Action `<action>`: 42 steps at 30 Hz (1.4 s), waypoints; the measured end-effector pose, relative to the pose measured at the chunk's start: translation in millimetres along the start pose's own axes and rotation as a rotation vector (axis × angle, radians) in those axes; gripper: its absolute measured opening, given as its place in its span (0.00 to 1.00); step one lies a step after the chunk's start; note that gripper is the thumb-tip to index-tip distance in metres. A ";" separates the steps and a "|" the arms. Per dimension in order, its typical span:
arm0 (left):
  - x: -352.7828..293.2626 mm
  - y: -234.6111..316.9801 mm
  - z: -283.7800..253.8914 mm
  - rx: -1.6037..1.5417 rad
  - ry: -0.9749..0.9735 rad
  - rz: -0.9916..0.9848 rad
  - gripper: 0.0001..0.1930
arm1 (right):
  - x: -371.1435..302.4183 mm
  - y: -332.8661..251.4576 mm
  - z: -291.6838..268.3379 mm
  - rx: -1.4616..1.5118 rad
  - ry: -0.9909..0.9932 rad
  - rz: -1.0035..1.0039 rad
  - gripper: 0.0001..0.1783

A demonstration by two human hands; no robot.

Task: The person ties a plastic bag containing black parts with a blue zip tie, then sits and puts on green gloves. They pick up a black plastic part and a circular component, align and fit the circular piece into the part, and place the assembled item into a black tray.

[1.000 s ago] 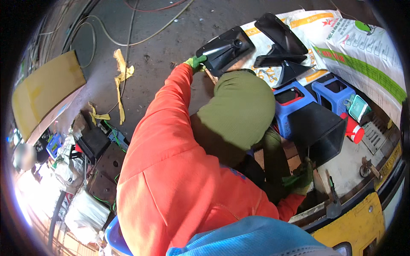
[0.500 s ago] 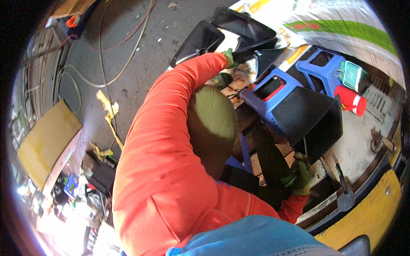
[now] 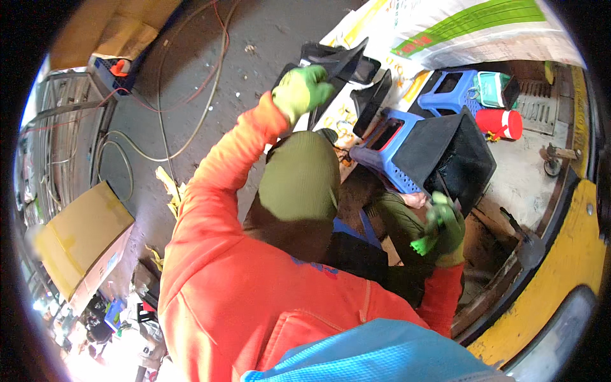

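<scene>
My left hand [image 3: 303, 91], in a green glove on an orange sleeve, is stretched forward and shut on a flat black plastic moulding [image 3: 347, 58], held above the printed sack. My right hand [image 3: 444, 230], also green-gloved, sits low on the right with its fingers curled at the lower edge of a large black box-shaped plastic housing [image 3: 445, 153]. That housing leans on a blue plastic stool [image 3: 382, 159]. My knee in olive trousers [image 3: 299, 181] fills the middle between the two hands.
More black mouldings [image 3: 372, 95] lie on a white printed sack [image 3: 445, 28]. A second blue stool [image 3: 455, 89], a red can [image 3: 503, 123] and a green box stand at the right. A yellow rim [image 3: 560, 280] curves lower right. Cables [image 3: 191, 95] and a cardboard box [image 3: 83, 235] lie at the left.
My left hand has taken a black moulding off the sack and raised it toward me. My right hand has shifted up to the housing's edge. The view has swung left.
</scene>
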State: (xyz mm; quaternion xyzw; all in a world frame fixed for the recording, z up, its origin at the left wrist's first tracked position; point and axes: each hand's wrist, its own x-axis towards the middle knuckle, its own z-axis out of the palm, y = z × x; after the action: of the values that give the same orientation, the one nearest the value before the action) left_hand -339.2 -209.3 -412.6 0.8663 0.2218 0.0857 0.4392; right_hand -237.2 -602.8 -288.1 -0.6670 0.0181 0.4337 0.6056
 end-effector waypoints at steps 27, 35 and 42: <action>-267.8 267.9 -87.9 -0.321 -0.102 0.817 0.43 | -164.2 3.1 100.7 0.518 -0.333 -0.397 0.16; -264.0 281.6 -71.2 -0.028 0.182 0.956 0.28 | -157.5 -19.6 91.7 -0.136 0.072 -0.462 0.19; -266.9 284.4 -63.8 0.193 0.554 0.866 0.23 | -234.8 1.0 126.7 -1.119 0.398 -1.204 0.18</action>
State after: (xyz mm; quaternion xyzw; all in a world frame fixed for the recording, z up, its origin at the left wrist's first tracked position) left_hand -510.0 -432.5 -134.7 0.8602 -0.0419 0.4644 0.2065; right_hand -454.6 -616.4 -134.0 -0.8282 -0.4515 -0.1437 0.2991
